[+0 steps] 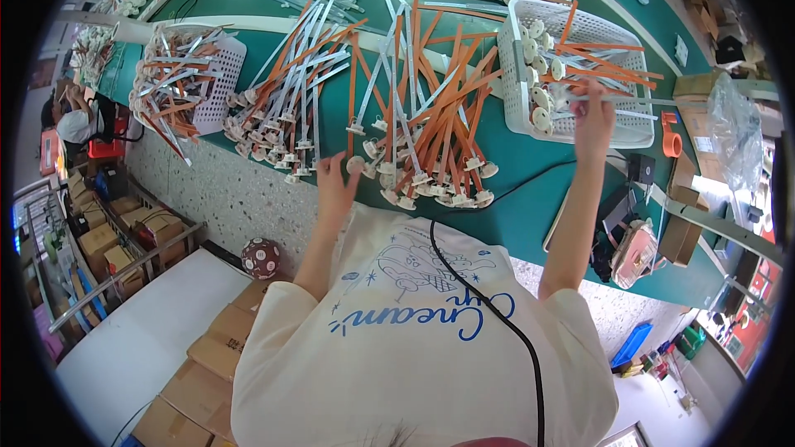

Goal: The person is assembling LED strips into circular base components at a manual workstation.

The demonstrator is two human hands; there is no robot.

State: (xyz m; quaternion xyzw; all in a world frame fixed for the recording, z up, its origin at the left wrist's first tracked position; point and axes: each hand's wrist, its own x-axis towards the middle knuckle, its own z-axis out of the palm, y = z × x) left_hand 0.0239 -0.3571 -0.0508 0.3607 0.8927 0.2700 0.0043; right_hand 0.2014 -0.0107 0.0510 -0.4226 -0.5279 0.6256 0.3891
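A green table (pixel 530 207) is covered with piles of strips (pixel 431 108). From the white basket (pixel 580 74) one thin strip (pixel 617 99) is pinched by the right hand (pixel 595 120), probably light and bendy, best held near its cap. A cap (pixel 356 165) is touched by the left hand (pixel 335 186), fingers apart.

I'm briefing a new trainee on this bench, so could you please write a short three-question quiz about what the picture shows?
1. True or false: the right hand reaches into the white basket.
2. What does the left hand touch: A) the orange tape roll, B) the near pile of orange and white strips, C) a cardboard box?
3. What colour is the table top?

Key: 1 true. 2 B, at a round white end piece. 3 green.
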